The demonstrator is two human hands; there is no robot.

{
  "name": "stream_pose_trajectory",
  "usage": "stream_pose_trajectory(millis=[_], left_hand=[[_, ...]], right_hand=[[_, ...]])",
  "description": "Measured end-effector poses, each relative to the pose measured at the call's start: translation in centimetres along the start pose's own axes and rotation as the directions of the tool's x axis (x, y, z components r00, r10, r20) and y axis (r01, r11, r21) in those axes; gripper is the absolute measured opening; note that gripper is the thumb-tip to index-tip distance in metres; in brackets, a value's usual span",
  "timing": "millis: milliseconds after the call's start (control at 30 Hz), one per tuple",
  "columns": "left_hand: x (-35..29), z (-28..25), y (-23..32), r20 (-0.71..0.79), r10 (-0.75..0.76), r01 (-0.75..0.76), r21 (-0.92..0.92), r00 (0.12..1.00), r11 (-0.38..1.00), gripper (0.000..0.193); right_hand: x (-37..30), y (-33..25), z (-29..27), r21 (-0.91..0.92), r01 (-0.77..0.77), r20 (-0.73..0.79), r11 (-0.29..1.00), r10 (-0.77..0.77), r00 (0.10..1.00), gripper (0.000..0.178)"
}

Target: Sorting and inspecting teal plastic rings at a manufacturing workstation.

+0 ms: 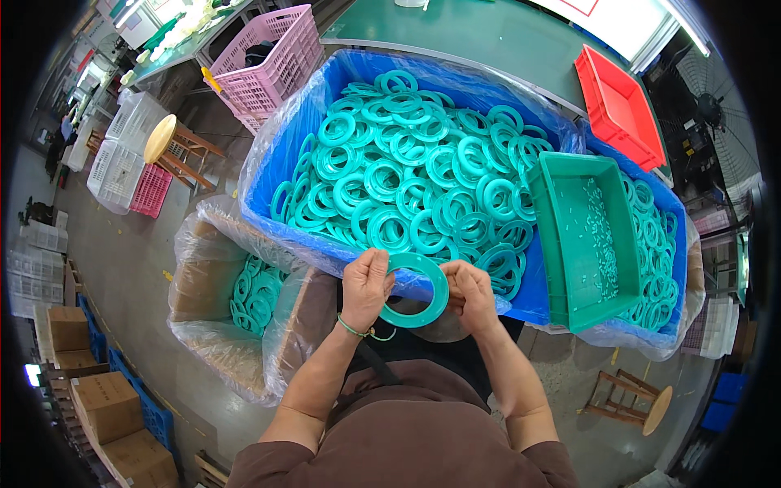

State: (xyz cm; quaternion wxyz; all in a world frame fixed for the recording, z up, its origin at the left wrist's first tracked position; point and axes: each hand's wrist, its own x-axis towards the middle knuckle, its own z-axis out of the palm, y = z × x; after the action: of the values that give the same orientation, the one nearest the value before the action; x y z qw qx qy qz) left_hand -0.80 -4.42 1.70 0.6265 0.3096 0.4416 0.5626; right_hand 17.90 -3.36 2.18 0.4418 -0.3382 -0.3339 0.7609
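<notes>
My left hand pinches the left edge of a flat teal plastic ring in front of my body. At the opposite edge, the curled fingers of my right hand close on the ring's rim; their exact contact is partly hidden. Just beyond both hands stands a large blue bin lined with clear plastic film, heaped with similar teal rings. To the right, a green tray rests tilted across the bins, with small pale bits scattered inside.
A film-lined carton at left holds more rings. Another blue bin of rings is at right. Beyond are a red tray, a green table and a pink crate. Wooden stools stand on both sides.
</notes>
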Motion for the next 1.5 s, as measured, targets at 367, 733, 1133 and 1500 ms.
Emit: stream_pose_trajectory(millis=[367, 733, 1133, 1500], left_hand=[[-1.2, 0.3, 0.4, 0.221, 0.062, -0.169, 0.505, 0.973, 0.846, 0.027], [-1.2, -0.8, 0.6, 0.267, -0.399, 0.265, 0.425, 0.877, 0.866, 0.027], [-1.8, -11.6, 2.1, -0.432, -0.060, 0.170, 0.221, 0.900, 0.960, 0.011], [-9.5, -40.2, -3.5, -0.666, 0.599, 0.681, 0.686, 0.445, 0.256, 0.029]], right_hand=[[0.5, -1.0, -0.2, -0.381, -0.331, 0.254, 0.863, 0.442, 0.860, 0.028], [-1.0, 0.1, 0.3, -0.813, 0.429, 0.466, 0.395, -0.001, 0.885, 0.018], [-2.7, -9.1, -9.7, -0.920, 0.051, -0.262, 0.389, -0.705, 0.659, 0.015], [2.2, -10.1, -9.9, -0.920, -0.002, 0.287, -0.392, -0.676, 0.679, 0.029]])
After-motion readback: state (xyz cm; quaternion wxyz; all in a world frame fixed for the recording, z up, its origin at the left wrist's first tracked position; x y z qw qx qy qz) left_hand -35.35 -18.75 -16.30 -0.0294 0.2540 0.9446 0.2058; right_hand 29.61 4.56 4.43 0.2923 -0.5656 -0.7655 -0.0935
